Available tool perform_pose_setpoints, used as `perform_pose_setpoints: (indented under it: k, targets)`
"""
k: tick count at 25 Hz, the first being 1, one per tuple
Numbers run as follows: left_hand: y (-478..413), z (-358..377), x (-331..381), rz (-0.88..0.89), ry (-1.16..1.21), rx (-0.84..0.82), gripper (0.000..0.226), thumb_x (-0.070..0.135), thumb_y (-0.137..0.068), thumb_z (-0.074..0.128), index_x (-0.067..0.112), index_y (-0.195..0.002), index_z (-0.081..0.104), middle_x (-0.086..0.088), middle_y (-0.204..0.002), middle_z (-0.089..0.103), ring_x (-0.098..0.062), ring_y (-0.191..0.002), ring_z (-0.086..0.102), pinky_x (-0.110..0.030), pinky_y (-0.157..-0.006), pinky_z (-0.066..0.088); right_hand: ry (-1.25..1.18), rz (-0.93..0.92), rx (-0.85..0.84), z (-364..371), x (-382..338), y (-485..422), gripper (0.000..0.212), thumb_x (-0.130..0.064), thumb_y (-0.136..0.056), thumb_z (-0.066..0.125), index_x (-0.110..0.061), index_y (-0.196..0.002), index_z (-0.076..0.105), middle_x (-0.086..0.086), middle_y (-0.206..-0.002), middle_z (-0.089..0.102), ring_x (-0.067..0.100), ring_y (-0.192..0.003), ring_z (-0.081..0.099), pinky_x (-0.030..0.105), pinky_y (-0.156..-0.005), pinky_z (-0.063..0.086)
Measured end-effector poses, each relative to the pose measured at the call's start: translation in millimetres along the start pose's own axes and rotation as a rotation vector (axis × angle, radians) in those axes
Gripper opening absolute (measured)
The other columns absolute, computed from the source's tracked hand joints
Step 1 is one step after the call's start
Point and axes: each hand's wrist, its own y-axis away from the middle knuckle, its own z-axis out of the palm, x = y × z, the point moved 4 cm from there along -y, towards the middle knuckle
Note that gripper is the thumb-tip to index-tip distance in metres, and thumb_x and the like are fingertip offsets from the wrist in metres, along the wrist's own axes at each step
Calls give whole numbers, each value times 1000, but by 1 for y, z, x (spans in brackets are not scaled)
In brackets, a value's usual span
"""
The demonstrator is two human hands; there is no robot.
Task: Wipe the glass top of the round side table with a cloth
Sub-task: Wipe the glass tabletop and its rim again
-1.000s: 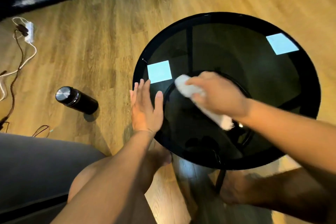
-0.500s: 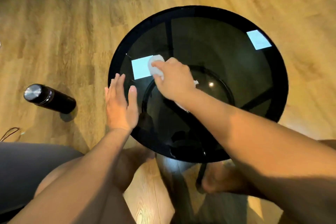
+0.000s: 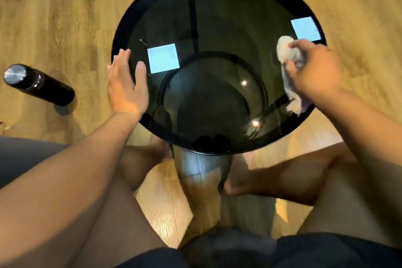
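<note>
On the right edge of the dark glass counter: white cloth, bunched and pressed to the glass under the right hand, fingers clenched around it. At the left rim: left hand, released, flat, palm down, holding nothing. Off to the left, on the wooden floor: black flask, lying on its side.

Right hand gripping cloth
</note>
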Motion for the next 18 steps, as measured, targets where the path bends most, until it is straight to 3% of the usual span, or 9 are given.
perform_pose_setpoints:
  k: [2,3,6,9,11,14,16,18]
  targets:
    - [-1,0,0,-5,-4,-5,55,40,-102,32,15,-151,36,-8,-160,32,-26,-150,21,-37,-124,8,36,125,83,16,-28,-2,37,-33,-91,51,-25,-128,53,21,-115,61,46,-102,60,46,-83,47]
    - [-1,0,1,0,-21,-8,55,41,-102,32,16,-150,36,-8,-160,32,-26,-150,21,-36,-124,8,46,99,84,28,-57,4,36,-33,-92,49,-25,-126,53,20,-112,62,44,-99,61,42,-78,45]
    - [-2,1,3,19,-69,-11,55,42,-102,31,15,-150,37,-8,-159,33,-25,-150,24,-35,-123,7,-47,-179,-4,58,-165,50,33,-36,-93,50,-27,-125,54,12,-105,61,36,-89,64,35,-66,39]
    - [-1,2,3,48,-87,-13,56,43,-102,32,12,-149,38,-9,-158,36,-25,-150,25,-38,-124,9,-197,-502,-298,64,-204,121,37,-36,-92,56,-31,-129,55,9,-115,59,29,-97,60,36,-73,52]
    - [-2,2,1,52,-92,-17,57,44,-101,32,13,-148,39,-8,-158,36,-24,-150,25,-41,-124,11,-187,-659,-412,47,-168,147,40,-30,-89,62,-31,-129,59,8,-117,59,26,-101,58,38,-74,52]
    - [-2,4,-1,42,-89,-15,59,45,-100,32,14,-149,37,-7,-159,35,-21,-150,24,-38,-125,9,-56,-719,-447,-1,-71,128,40,-22,-79,73,-28,-118,70,10,-112,63,31,-97,63,40,-70,55]
    - [-3,3,-1,44,-75,-19,59,45,-99,32,14,-150,37,-7,-158,35,-22,-150,24,-37,-125,8,175,-650,-406,-33,-1,84,40,-16,-75,75,-27,-113,72,13,-108,64,38,-93,66,44,-67,56]
    - [-3,0,0,42,-69,-9,59,45,-99,32,14,-149,38,-8,-157,38,-23,-148,27,-39,-124,11,367,-434,-367,-56,47,28,41,-17,-79,73,-25,-119,70,17,-109,63,42,-95,64,46,-72,55]
